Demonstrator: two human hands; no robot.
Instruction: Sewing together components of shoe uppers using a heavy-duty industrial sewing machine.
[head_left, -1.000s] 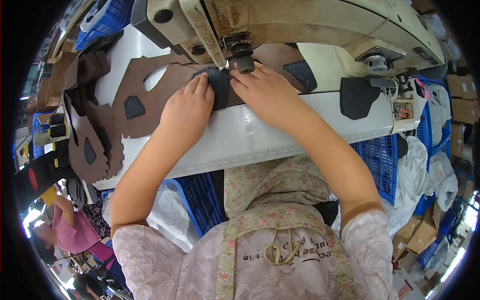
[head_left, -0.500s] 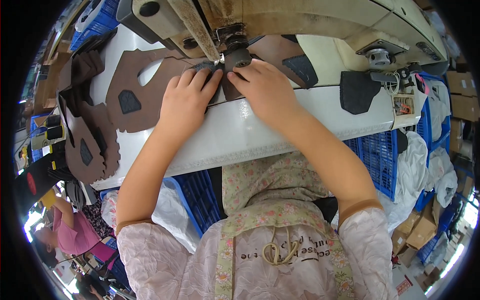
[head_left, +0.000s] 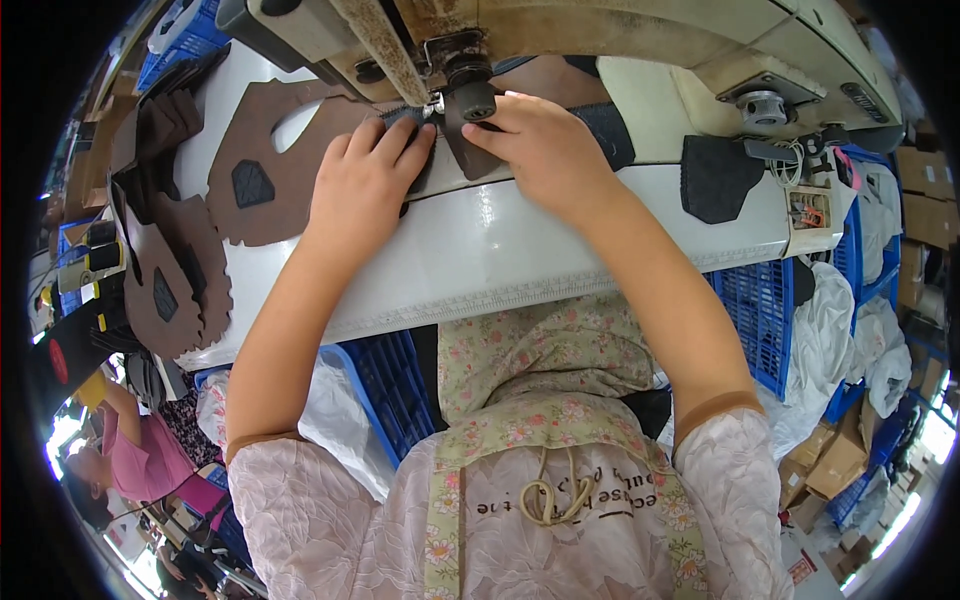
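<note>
Under the sewing machine's head, my left hand lies with fingers slightly apart on a brown leather piece that has a cut-out hole and a small dark patch. Its fingertips touch a black textured edge just left of the presser foot. On the other side, my right hand has thumb and index finger closed at a narrow brown leather part beside the black roller. Its remaining fingers are partly hidden behind the roller. The needle's tip is too small to make out.
More brown leather pieces hang in a stack over the table's left end. A black piece lies on the right of the white table. Blue crates with white bags stand below. A person in pink sits at lower left.
The leather and both hands have shifted slightly away from me, toward the machine. More of the narrow brown part shows between my hands, and my right hand has moved a little right.
</note>
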